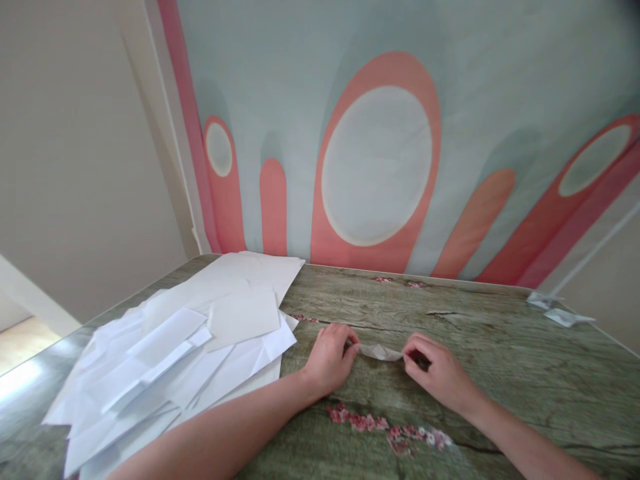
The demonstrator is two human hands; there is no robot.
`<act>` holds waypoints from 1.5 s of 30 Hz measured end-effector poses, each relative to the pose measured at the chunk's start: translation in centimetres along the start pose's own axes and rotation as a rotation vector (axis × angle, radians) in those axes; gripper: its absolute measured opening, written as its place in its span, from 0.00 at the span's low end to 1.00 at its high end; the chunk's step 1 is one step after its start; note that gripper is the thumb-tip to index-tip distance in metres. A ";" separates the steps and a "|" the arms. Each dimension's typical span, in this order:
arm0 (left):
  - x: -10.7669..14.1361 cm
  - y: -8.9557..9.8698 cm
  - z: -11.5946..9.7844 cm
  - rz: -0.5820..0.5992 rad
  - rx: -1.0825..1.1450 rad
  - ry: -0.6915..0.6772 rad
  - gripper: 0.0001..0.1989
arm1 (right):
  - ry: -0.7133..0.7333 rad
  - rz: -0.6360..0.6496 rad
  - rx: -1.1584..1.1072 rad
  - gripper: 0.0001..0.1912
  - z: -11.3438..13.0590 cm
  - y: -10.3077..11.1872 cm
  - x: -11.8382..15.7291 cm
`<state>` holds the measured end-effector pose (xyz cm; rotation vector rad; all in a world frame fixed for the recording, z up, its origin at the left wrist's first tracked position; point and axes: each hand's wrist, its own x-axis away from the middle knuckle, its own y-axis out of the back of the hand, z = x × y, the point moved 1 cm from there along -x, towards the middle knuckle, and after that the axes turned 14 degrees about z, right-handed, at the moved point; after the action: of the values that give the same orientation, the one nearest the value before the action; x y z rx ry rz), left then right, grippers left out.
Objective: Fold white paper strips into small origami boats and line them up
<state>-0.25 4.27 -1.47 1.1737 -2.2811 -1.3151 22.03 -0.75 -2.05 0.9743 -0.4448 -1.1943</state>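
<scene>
A small folded paper boat of white paper is stretched between my two hands, low over the wood-patterned tabletop. My left hand pinches its left tip between thumb and fingers. At the other end, my right hand pinches the right tip the same way. The boat's middle shows a small raised peak, while both its ends are hidden by my fingertips. Left of my left hand lies a spread pile of white paper sheets, some of them creased or folded.
Two small folded white paper pieces lie at the table's far right edge. The table bears a printed wood and pink flower pattern. Behind it hangs a blue-grey backdrop with coral shapes; a plain wall is at left.
</scene>
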 end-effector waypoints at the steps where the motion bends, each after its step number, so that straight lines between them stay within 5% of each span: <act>1: 0.0 0.0 0.1 0.002 -0.002 0.005 0.02 | -0.002 0.000 0.000 0.04 -0.1 0.0 0.0; 34: 0.1 0.1 -0.5 0.076 0.039 -0.093 0.04 | 0.085 -0.031 -0.038 0.08 0.6 -0.2 0.0; 45: 0.0 0.3 -0.6 0.106 0.023 -0.076 0.06 | -0.070 -0.135 -0.142 0.14 -3.2 2.0 -0.8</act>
<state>-0.08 3.96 -0.94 1.0104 -2.3819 -1.3192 25.25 1.32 -1.96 0.8533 -0.3481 -1.3665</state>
